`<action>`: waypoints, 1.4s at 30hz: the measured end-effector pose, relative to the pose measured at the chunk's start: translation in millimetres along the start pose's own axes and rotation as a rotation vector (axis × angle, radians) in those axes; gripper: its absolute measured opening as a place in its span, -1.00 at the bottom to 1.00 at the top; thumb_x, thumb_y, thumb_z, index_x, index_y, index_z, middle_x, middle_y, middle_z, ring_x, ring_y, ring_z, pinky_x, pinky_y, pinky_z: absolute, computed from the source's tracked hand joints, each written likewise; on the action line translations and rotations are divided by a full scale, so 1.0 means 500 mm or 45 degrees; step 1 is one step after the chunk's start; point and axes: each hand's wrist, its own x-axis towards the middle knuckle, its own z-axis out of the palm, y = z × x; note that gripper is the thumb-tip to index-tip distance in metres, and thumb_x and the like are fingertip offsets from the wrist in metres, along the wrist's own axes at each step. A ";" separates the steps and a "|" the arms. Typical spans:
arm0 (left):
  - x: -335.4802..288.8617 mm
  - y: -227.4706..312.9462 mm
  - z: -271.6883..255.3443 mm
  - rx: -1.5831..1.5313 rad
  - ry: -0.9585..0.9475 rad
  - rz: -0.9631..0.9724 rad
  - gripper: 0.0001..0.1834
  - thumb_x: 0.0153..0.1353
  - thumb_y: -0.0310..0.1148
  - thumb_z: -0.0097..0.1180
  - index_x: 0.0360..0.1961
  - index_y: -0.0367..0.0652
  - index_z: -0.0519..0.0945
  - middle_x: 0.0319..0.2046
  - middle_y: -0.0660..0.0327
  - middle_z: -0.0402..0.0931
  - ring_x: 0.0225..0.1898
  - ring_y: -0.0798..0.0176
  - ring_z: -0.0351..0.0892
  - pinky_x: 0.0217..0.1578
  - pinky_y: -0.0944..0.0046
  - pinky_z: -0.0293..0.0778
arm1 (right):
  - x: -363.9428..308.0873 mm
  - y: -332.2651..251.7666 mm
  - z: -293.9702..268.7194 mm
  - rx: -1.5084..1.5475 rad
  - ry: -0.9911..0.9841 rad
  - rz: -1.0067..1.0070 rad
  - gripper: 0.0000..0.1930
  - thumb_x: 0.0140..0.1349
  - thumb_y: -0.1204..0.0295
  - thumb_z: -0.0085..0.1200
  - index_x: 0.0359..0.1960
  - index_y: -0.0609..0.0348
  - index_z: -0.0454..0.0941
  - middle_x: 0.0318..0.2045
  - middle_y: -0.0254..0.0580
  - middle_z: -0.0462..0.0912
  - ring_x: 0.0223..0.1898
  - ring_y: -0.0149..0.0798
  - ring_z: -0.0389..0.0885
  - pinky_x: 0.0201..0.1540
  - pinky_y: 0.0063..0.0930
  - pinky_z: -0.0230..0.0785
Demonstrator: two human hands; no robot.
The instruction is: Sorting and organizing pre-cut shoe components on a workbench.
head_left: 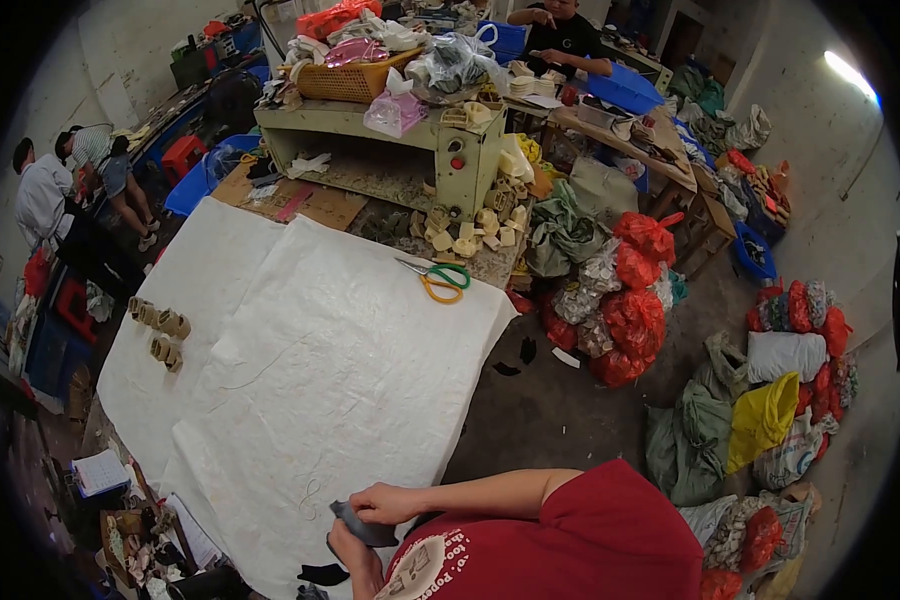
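Both my hands are together at the near edge of the white-covered table (320,370), in front of my red shirt. A small dark grey-blue piece of sheet material (362,527), perhaps fabric or leather, is between them. My right hand (382,503) pinches its upper edge, the forearm coming from the right. Lower down, my left hand (348,548) grips the same piece from the other side; some fingers are hidden. A black flat piece (323,575) lies just below my left hand. A loop of thin thread (312,495) rests on the sheet close by.
Scissors with green and orange handles (442,281) lie at the sheet's far right. Several beige block-like pieces (160,332) stand at its left. Beyond is a green machine (465,160) piled with goods. Red bags (635,310) crowd the floor at right. Other people (45,200) are farther off.
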 end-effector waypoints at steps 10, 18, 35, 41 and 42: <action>-0.031 0.051 0.034 0.928 -0.003 0.766 -0.65 0.27 -0.25 -0.26 -0.35 -0.40 0.40 -0.52 -0.19 0.46 -0.48 -0.20 0.48 -0.49 0.05 0.32 | 0.017 -0.054 -0.012 -0.051 0.140 0.055 -0.74 0.07 0.30 -0.05 -0.40 0.29 0.46 -0.50 0.06 0.56 -0.45 0.00 0.54 -0.38 -0.27 0.36; -0.033 0.047 0.017 0.990 -0.038 0.821 -0.69 0.25 -0.29 -0.27 -0.38 -0.35 0.39 -0.63 -0.12 0.42 -0.55 -0.17 0.46 -0.56 0.04 0.27 | 0.026 -0.036 0.002 0.168 0.047 0.128 -0.80 0.05 0.37 -0.07 -0.43 0.29 0.44 -0.56 -0.11 0.55 -0.52 -0.23 0.51 -0.43 -0.38 0.36; -0.056 0.051 -0.004 0.948 -0.093 0.716 -0.73 0.24 -0.34 -0.23 -0.35 -0.36 0.43 -0.61 -0.09 0.42 -0.57 -0.07 0.46 -0.55 0.09 0.28 | 0.010 -0.020 0.019 0.293 -0.081 0.084 -0.86 0.19 0.44 -0.10 -0.40 0.29 0.37 -0.58 -0.26 0.51 -0.54 -0.41 0.42 -0.47 -0.51 0.32; -0.055 0.043 -0.009 0.931 -0.119 0.743 -0.73 0.24 -0.35 -0.24 -0.34 -0.35 0.43 -0.61 -0.09 0.43 -0.58 -0.06 0.45 -0.55 0.09 0.28 | 0.004 -0.022 0.022 0.387 -0.088 0.091 -0.88 0.12 0.47 -0.09 -0.41 0.29 0.42 -0.60 -0.24 0.50 -0.54 -0.40 0.44 -0.46 -0.51 0.33; -0.057 0.043 -0.009 0.937 -0.120 0.747 -0.73 0.24 -0.35 -0.24 -0.34 -0.36 0.43 -0.61 -0.08 0.43 -0.58 -0.07 0.45 -0.55 0.09 0.28 | 0.003 -0.026 0.020 0.356 -0.085 0.099 -0.88 0.09 0.46 -0.10 -0.43 0.28 0.41 -0.60 -0.25 0.50 -0.55 -0.40 0.44 -0.47 -0.50 0.32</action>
